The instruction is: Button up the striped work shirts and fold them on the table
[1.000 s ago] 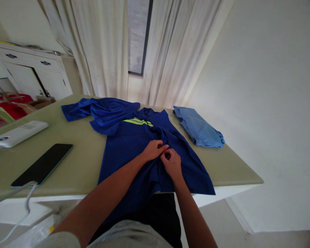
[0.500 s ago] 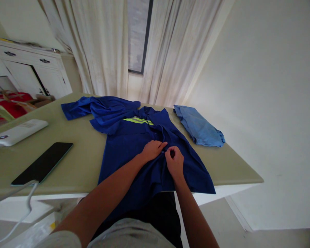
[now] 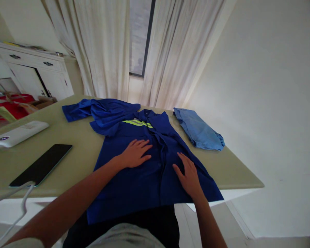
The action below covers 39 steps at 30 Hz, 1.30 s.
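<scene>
A dark blue shirt (image 3: 144, 179) with a yellow-green stripe near the collar lies front-up on a pale green table (image 3: 74, 162). Its hem hangs over the near edge. My left hand (image 3: 134, 153) lies flat and open on the shirt's left panel. My right hand (image 3: 189, 175) rests flat and open on the right panel, fingers stretched out. The button line runs between the two hands. One sleeve is bunched up at the far left of the shirt.
A folded light blue garment (image 3: 198, 129) lies at the table's far right. A black phone (image 3: 41, 165) with a white cable and a white power bank (image 3: 18, 132) sit at the left. Curtains (image 3: 105, 51) and a white cabinet (image 3: 33, 69) stand behind.
Both hands left the pinch at the shirt's button line, moved apart and now lie flat on the two panels. The shirt front looks smoother and spread wider.
</scene>
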{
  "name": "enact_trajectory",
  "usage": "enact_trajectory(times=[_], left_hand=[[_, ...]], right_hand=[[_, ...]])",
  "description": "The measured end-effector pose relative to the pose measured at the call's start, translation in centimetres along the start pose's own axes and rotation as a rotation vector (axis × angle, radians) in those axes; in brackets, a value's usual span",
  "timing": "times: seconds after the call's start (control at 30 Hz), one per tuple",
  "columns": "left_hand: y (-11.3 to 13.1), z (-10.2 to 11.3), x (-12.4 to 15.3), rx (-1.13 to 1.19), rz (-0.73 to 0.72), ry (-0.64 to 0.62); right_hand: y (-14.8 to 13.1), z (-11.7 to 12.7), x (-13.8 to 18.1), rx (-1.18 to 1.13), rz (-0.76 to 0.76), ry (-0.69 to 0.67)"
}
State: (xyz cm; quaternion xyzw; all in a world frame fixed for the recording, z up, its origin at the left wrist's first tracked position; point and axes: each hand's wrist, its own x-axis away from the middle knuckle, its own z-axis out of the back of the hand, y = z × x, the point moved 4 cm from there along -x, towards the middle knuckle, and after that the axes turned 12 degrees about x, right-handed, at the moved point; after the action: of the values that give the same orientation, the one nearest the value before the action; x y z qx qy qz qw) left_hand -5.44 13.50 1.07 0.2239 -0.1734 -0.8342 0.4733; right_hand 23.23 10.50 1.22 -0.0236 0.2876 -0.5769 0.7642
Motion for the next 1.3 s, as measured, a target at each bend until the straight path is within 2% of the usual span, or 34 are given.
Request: enact_trajectory(times=[0.07, 0.17, 0.27, 0.37, 0.43, 0.5, 0.63, 0.7, 0.77, 0.83, 0.93, 1.07, 1.2, 1.3], left_hand=[[-3.4, 1.4, 2.0, -0.11, 0.189, 0.052], [-6.5, 2.7, 3.7, -0.168, 0.23, -0.002], [-6.7, 4.2, 2.9, -0.204, 0.207, -0.052], [-5.2, 5.0, 0.0, -0.227, 0.204, -0.046], [-4.3, 4.4, -2.3, -0.215, 0.164, 0.027], [-4.3, 2.9, -4.3, -0.188, 0.138, 0.067], [-6.8, -0.2, -6.2, -0.149, 0.205, 0.008], [-7.8, -0.3, -6.8, -0.145, 0.218, -0.011], [-8.1, 0.0, -7.4, -0.143, 0.245, -0.023], [-7.8, 0.3, -8.0, -0.144, 0.319, 0.009], [-6.5, -0.2, -8.4, -0.166, 0.411, 0.108], [-4.8, -1.2, -7.5, -0.208, 0.293, 0.268], [-4.5, -1.1, -6.5, -0.156, 0.156, 0.211], [-4.5, -0.3, -6.8, -0.159, 0.232, 0.227]], right_hand=[[0.1, 0.1, 1.7, 0.177, 0.116, -0.166], [-0.6, 1.2, 3.3, 0.263, 0.226, -0.322], [-1.8, 2.6, 2.3, 0.256, 0.248, -0.401], [-3.4, 2.4, -1.8, 0.241, 0.239, -0.33], [-5.0, 0.8, -5.3, 0.228, 0.295, -0.219], [-6.7, -2.1, -8.7, 0.238, 0.364, -0.19], [-8.8, -8.0, -13.7, 0.382, 0.428, -0.382], [-9.1, -9.4, -15.3, 0.433, 0.394, -0.447], [-9.0, -10.0, -16.3, 0.44, 0.347, -0.457], [-8.7, -10.3, -16.7, 0.417, 0.308, -0.414], [-7.7, -10.7, -16.5, 0.342, 0.239, -0.265], [-6.6, -11.2, -15.9, 0.216, 0.212, -0.143], [-7.3, -10.4, -15.7, 0.227, 0.278, -0.025], [-8.6, -9.7, -15.4, 0.326, 0.345, 0.039]])
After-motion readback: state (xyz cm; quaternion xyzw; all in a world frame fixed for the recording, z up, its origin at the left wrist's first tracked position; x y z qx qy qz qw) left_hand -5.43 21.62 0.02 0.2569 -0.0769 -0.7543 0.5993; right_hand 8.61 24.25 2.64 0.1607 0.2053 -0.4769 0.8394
